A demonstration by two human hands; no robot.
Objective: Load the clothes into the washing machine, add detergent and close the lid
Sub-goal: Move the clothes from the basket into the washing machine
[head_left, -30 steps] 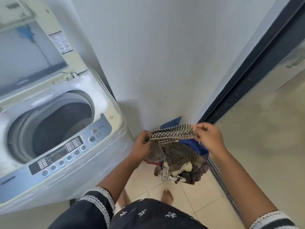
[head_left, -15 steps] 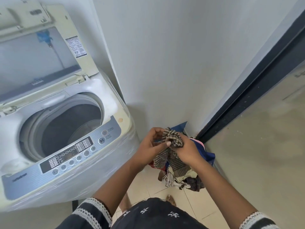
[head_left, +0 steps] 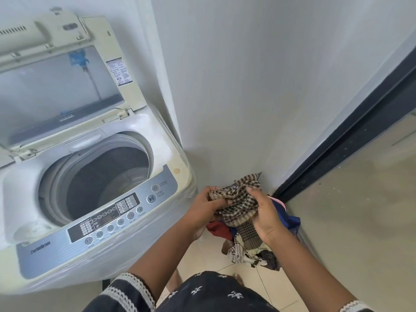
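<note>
Top-loading washing machine [head_left: 94, 262] takes up the left side, so I'll use that as the reference for everything. Its lid [head_left: 60, 86] is flipped up and leaning back, with a white label stuck on the lid's right edge. Below the lid the drum [head_left: 108, 183] is wide open, and I can't make out any clothes inside from this angle, just the dark tub wall. The control panel [head_left: 112, 217] runs along the machine's front edge, with round buttons and a power and start/pause pair at its right end.

Right of the machine, just off its front corner, the left hand [head_left: 202, 212] and the right hand [head_left: 265, 219] are both closed around a bunched-up brown checked cloth [head_left: 238, 203], fingers curled into the fabric from either side. It's held up in the air, beside the machine rather than over the drum.

Under the hands, further right of the machine, a pile of clothes [head_left: 252, 248] sits on the tiled floor [head_left: 281, 287] against the wall: red, navy and striped pieces mixed together. Farthest right of the machine is a dark door frame [head_left: 351, 140].
</note>
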